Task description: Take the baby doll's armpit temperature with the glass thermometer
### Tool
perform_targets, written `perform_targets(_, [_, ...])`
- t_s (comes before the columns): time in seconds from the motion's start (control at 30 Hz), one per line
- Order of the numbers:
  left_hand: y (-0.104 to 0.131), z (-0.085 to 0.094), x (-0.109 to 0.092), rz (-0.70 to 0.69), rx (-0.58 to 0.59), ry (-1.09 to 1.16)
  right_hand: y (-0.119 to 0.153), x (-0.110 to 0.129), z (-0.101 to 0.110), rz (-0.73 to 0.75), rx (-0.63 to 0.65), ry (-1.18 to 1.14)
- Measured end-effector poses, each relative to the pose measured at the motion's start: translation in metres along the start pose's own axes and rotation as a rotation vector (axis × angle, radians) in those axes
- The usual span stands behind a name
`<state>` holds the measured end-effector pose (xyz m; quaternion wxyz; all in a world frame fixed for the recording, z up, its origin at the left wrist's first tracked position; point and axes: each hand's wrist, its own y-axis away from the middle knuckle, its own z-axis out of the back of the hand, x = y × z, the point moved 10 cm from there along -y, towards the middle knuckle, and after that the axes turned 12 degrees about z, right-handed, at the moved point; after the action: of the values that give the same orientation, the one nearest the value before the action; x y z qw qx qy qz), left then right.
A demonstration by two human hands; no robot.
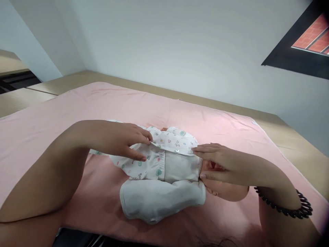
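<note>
A baby doll lies on its back on a pink blanket, head to the right. Its printed baby shirt is undone at the front. The near flap is turned back toward me, plain white side up; the far flap has snap buttons along its edge. Over the lower body are printed pants with a gathered waistband. My left hand touches the far flap's lower end with its fingertips, thumb apart. My right hand rests fingers at the collar end, thumb apart near the neck, partly hiding the doll's face.
The pink blanket covers much of a light wooden table. Behind stands a white wall, with a dark-framed window at the upper right. A black coiled band circles my right wrist. Dark objects show below the front edge.
</note>
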<state>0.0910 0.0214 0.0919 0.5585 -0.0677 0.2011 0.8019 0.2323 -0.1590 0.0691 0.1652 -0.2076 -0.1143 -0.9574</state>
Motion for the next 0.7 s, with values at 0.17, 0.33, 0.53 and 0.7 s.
perform_targets(0.17, [-0.001,0.001,-0.001,-0.006,0.094,0.006,-0.003,-0.003,0.002,0.001,0.062,-0.044])
perform_targets(0.33, [-0.003,0.003,0.002,0.024,0.052,-0.006,-0.005,-0.003,-0.002,0.037,0.094,-0.066])
perform_targets(0.53, [-0.001,0.014,0.002,0.038,-0.004,0.018,-0.004,-0.009,0.005,0.025,0.012,-0.016])
perform_targets(0.7, [-0.018,0.013,0.014,0.092,-0.115,-0.028,0.003,-0.044,0.03,-0.193,-0.213,0.118])
